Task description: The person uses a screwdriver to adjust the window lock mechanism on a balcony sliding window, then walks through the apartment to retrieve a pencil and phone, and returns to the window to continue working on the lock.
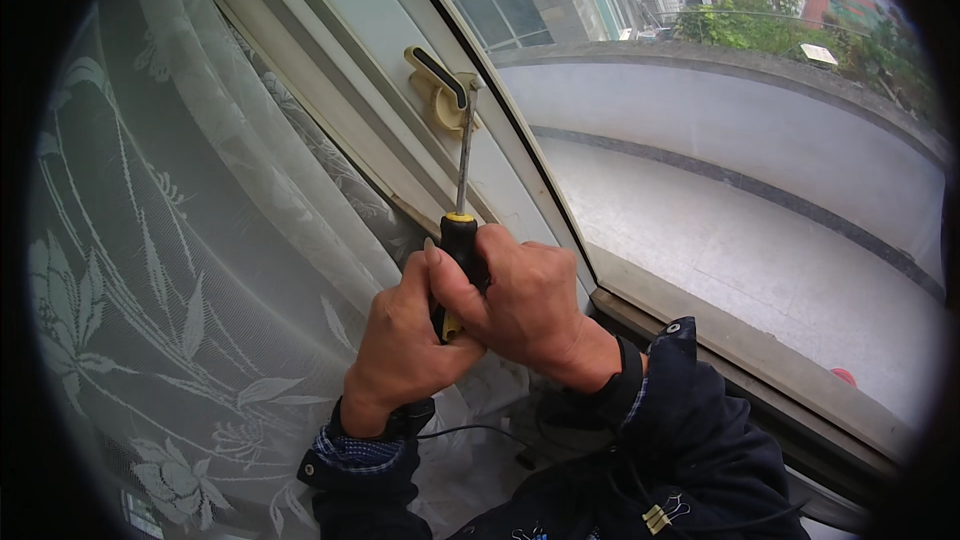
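Both of my hands are closed around the black and yellow handle of a screwdriver (459, 232). My left hand (402, 340) wraps the lower end of the handle, and my right hand (530, 305) grips it from the right, higher up. The metal shaft points up and away from me. Its tip meets the right side of a cream window latch (447, 105) with a black-inlaid lever, fixed on the white sash frame (505, 175). Exactly where the tip bears on the latch is too small to tell.
A sheer white lace curtain (200, 270) hangs on the left, close to my left arm. Beyond the glass on the right are a pale balcony floor (700, 250) and a low wall (720, 110). The dark window track (740, 380) runs beside my right sleeve. A thin black cable (475, 428) lies below my hands.
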Tool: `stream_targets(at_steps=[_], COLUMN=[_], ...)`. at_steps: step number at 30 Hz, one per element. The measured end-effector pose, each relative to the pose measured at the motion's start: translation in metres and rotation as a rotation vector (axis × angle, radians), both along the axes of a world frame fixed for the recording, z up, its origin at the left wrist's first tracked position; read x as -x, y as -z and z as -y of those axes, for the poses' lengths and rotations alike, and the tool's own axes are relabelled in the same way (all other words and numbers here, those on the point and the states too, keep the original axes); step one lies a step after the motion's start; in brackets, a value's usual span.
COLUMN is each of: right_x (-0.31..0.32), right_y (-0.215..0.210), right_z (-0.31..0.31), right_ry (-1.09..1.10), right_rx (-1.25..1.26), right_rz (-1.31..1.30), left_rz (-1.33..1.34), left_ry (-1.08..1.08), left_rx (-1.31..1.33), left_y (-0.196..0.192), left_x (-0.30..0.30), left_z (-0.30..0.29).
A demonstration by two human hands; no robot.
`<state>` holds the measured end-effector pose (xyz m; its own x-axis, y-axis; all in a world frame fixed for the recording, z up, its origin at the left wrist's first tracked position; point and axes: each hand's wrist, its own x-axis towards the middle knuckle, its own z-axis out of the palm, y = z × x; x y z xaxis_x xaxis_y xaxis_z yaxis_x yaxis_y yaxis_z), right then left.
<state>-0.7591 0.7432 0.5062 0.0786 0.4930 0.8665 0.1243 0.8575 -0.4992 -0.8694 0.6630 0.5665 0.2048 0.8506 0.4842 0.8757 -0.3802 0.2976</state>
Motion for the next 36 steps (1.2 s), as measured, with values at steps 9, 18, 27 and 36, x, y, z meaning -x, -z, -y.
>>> stream_targets(at_steps=[9,18,27,36], right_x=[0.002,-0.007,-0.013,0.0], right_y=[-0.004,-0.018,-0.029,-0.033], right_z=[0.007,0.018,0.017,0.01], right_ry=[-0.088,-0.358,-0.608,-0.566], right_rx=[0.137,0.316,0.484,0.351], right_rz=[-0.034,-0.179,-0.24,-0.209], left_rz=[0.04,0.103,0.004,-0.016], left_ry=[-0.009,-0.033,-0.044,-0.042], left_rx=[-0.055,-0.258,-0.45,-0.459], left_y=[0.004,0.022,0.026,0.014], left_x=[-0.002,-0.007,-0.006,-0.004], left_z=[0.003,0.015,0.006,0.007])
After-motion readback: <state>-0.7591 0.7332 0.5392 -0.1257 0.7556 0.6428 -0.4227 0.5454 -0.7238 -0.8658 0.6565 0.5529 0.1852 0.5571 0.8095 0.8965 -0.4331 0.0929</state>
